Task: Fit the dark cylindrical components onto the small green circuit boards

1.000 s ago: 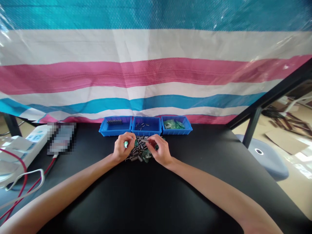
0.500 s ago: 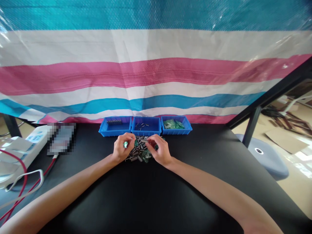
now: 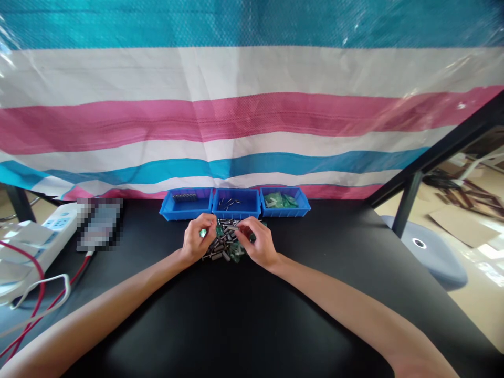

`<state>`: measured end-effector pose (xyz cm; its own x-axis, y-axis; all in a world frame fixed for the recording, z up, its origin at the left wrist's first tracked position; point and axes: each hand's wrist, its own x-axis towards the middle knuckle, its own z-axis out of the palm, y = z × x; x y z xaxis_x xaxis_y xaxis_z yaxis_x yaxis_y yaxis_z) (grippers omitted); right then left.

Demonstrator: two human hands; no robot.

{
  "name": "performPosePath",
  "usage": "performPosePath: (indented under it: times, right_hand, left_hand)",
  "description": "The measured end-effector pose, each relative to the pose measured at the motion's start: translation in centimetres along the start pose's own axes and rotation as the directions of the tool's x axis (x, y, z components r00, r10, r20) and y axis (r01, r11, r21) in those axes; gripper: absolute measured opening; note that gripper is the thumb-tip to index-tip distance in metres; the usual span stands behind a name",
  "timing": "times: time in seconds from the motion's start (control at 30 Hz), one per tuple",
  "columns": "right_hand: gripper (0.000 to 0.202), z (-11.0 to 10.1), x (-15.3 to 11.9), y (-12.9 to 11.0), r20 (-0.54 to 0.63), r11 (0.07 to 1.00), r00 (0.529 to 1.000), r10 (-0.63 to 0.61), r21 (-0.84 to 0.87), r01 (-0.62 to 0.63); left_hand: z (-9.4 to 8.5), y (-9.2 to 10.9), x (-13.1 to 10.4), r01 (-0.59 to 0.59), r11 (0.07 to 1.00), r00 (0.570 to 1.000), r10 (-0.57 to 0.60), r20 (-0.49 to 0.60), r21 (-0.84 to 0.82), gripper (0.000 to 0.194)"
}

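A mixed pile of small parts [image 3: 222, 245] lies on the black table between my hands: metal cylinders, thin screw-like pieces and green bits. At its left edge my left hand [image 3: 196, 239] is closed in a pinch, thumb against fingers; what it holds, if anything, is too small to make out. My right hand [image 3: 260, 242], over the pile's right side, pinches a small metal cylinder [image 3: 232, 228] between thumb and fingers. Behind the pile stand a left blue bin [image 3: 185, 214] with a row of metal cylinders, a middle blue bin [image 3: 236, 213] with thin metal pieces, and a right blue bin [image 3: 285, 212] with green pieces.
At the left are a white power strip [image 3: 59, 223], a blurred-out phone-like device [image 3: 100, 226] and red and white cables [image 3: 41, 278]. A striped plastic sheet [image 3: 252, 115] hangs behind the bins. A grey stool [image 3: 437, 260] stands beyond the table's right edge.
My left hand has shifted very slightly, its fingertips drawing a little to the left. My right hand stays in place with the metal cylinder.
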<state>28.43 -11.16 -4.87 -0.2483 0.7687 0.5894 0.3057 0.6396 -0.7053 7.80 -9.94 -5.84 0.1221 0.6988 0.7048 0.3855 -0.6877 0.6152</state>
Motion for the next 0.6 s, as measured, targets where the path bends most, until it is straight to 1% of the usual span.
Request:
performPosePath:
  times: [0.13,0.33,0.4,0.6]
  right_hand:
    - [0.008,0.02,-0.07,0.06,0.003,1.000,1.000,0.003,-0.004,-0.003]
    - [0.008,-0.05,0.00,0.00,0.000,1.000,1.000,-0.009,-0.016,0.009]
    - [0.008,-0.07,0.05,-0.06,-0.003,1.000,1.000,-0.014,-0.015,0.014]
    - [0.008,-0.16,0.07,-0.17,-0.002,1.000,1.000,-0.006,-0.023,0.006]
  left_hand:
    - [0.02,-0.06,-0.13,0.003,1.000,1.000,-0.003,0.023,-0.013,0.019]
    - [0.25,-0.30,-0.45,-0.011,0.997,0.999,0.013,0.034,-0.072,0.011]
    - [0.30,-0.41,-0.50,-0.021,0.996,1.000,0.023,0.022,-0.082,0.008]
    - [0.38,-0.51,-0.59,-0.068,0.995,0.998,0.068,0.006,-0.073,0.012]
